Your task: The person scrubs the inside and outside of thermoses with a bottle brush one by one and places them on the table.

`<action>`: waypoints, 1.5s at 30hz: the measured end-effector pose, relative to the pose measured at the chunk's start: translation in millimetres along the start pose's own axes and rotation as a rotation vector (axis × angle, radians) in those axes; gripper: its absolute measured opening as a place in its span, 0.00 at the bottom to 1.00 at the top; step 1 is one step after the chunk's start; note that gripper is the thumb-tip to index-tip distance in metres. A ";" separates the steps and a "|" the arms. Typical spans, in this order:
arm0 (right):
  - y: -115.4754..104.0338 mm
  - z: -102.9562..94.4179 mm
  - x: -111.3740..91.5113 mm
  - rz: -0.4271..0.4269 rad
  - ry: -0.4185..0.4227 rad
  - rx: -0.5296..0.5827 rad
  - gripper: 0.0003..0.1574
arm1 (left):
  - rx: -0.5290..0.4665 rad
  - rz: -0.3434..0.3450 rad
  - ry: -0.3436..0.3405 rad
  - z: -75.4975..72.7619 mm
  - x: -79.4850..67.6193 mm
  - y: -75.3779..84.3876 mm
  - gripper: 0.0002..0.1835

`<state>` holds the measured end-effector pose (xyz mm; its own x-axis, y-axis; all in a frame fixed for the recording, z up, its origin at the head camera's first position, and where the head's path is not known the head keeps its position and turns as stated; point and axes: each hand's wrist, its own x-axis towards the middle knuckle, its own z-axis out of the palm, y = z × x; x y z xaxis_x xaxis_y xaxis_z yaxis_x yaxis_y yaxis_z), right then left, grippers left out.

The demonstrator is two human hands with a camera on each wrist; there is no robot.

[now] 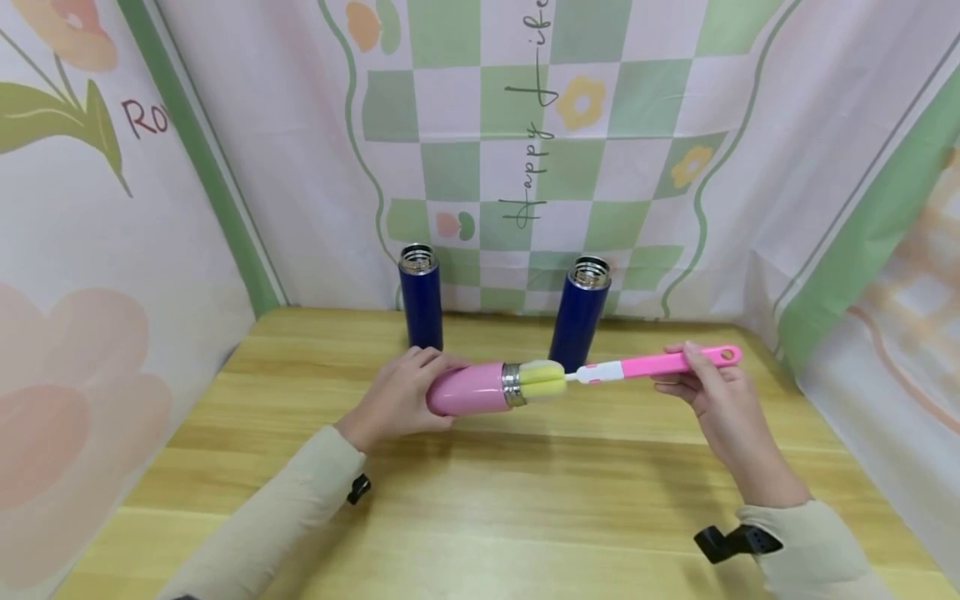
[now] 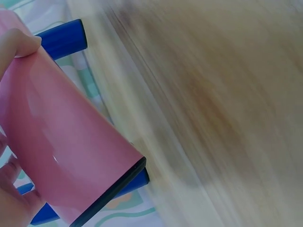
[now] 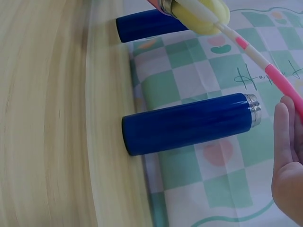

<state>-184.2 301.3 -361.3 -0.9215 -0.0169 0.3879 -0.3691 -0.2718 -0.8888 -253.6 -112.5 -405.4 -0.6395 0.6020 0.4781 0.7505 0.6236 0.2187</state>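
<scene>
My left hand (image 1: 408, 392) grips a pink thermos bottle (image 1: 472, 390) round its body, tilted onto its side with the steel mouth facing right. In the left wrist view the bottle's dark base (image 2: 111, 191) points out over the table. My right hand (image 1: 716, 396) pinches the pink handle (image 1: 660, 363) of a bottle brush near its holed end. The brush's yellow sponge head (image 1: 543, 380) sits at the bottle's mouth, mostly outside it, the tip hidden by the steel rim. In the right wrist view the sponge (image 3: 208, 16) overlaps the rim.
Two lidless dark blue bottles stand upright at the back of the wooden table (image 1: 510, 517): one blue bottle (image 1: 422, 300) behind my left hand, another blue bottle (image 1: 579, 312) behind the brush. Patterned cloth (image 1: 517, 167) hangs behind and along both sides.
</scene>
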 end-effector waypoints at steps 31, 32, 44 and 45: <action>-19.8 -12.4 -0.6 -0.053 0.061 0.271 0.18 | 0.048 0.007 0.010 -1.8 -10.2 -1.9 0.38; -18.8 -10.6 -0.4 -0.055 0.054 0.263 0.18 | 0.046 0.013 0.011 -1.2 -9.6 -1.0 0.38; -13.4 -8.2 -0.4 -0.085 -0.011 0.149 0.17 | 0.040 0.007 -0.024 0.9 -5.7 7.1 0.38; -13.5 -8.4 -0.5 -0.087 -0.009 0.140 0.17 | 0.040 0.007 -0.024 1.0 -5.6 7.3 0.38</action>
<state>-179.8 313.0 -351.6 -0.8856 0.0038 0.4644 -0.4262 -0.4039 -0.8095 -244.7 -110.8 -407.4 -0.6387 0.6174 0.4592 0.7478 0.6386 0.1815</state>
